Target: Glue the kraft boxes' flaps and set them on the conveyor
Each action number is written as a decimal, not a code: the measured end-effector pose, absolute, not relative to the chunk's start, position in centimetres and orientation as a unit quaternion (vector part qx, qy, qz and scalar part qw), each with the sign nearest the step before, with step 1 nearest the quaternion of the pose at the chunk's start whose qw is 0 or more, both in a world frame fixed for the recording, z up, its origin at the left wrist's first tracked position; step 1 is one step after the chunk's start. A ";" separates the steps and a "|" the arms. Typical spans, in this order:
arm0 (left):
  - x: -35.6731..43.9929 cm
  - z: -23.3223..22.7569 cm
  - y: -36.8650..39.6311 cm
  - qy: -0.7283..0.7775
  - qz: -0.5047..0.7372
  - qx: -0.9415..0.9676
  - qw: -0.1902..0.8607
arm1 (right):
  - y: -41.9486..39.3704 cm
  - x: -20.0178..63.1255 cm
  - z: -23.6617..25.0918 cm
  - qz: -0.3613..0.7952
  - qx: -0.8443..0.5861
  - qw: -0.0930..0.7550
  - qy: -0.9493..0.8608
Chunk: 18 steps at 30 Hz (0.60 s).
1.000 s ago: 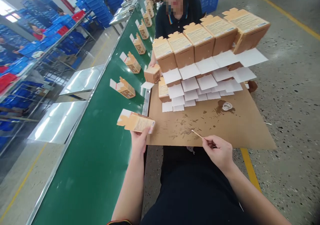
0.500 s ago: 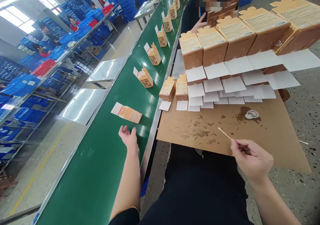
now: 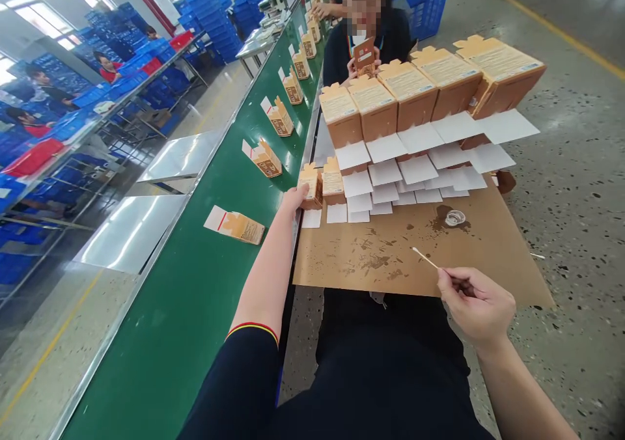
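My left hand (image 3: 295,198) reaches to the leftmost small carton (image 3: 311,189) at the front of the stack, its fingers round the near left side. That carton's white flap hangs toward me. A second carton (image 3: 334,183) stands right beside it. Over the cardboard sheet, my right hand (image 3: 476,300) pinches a cotton swab (image 3: 424,258), its tip pointing up and left. A small clear round dish (image 3: 454,218) rests on a wet patch of the cardboard. On the green belt lies a carton (image 3: 237,225) with its white flap up the belt's left side.
Stacked brown cartons (image 3: 415,95) with white flaps (image 3: 385,168) fill the back of the cardboard sheet (image 3: 332,264). Open cartons (image 3: 278,116) stand in a row along the green conveyor belt (image 3: 161,323). A co-worker (image 3: 364,30) sits behind the stack, holding a carton. Another swab (image 3: 538,256) pokes past the right edge.
My left hand has left the belt, moving right and forward to the leftmost carton of the stack. My right hand still holds the swab. The view has shifted.
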State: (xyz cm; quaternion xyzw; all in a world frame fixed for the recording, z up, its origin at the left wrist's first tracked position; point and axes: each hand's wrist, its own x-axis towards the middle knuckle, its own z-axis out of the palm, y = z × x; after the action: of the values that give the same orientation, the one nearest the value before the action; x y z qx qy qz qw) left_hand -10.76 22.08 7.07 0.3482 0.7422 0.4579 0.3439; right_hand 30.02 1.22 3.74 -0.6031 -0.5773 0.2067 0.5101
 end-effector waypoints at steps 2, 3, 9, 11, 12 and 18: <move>-10.3 6.8 21.3 0.745 0.448 0.340 0.359 | 0.7 30.6 3.9 0.200 -0.609 0.515 -0.569; -10.2 6.7 20.2 0.744 0.451 0.333 0.362 | 0.4 31.0 3.9 0.194 -0.613 0.518 -0.565; -9.2 5.6 8.9 0.576 0.640 0.277 0.427 | -0.9 31.8 4.9 0.181 -0.598 0.513 -0.589; -7.7 4.9 5.6 0.559 0.625 0.274 0.470 | -0.6 30.0 4.9 0.206 -0.555 0.496 -0.635; -6.9 4.6 4.5 0.564 0.611 0.273 0.484 | -0.2 28.7 4.8 0.225 -0.528 0.486 -0.659; -3.7 3.5 4.2 0.603 0.602 0.285 0.439 | 3.1 21.4 1.4 0.300 -0.457 0.429 -0.719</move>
State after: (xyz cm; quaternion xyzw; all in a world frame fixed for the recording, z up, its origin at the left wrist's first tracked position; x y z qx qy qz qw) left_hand -3.65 4.23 3.50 0.2848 0.6027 0.6021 0.4394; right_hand 21.37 3.11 1.43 -0.4570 -0.7189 0.2997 0.4295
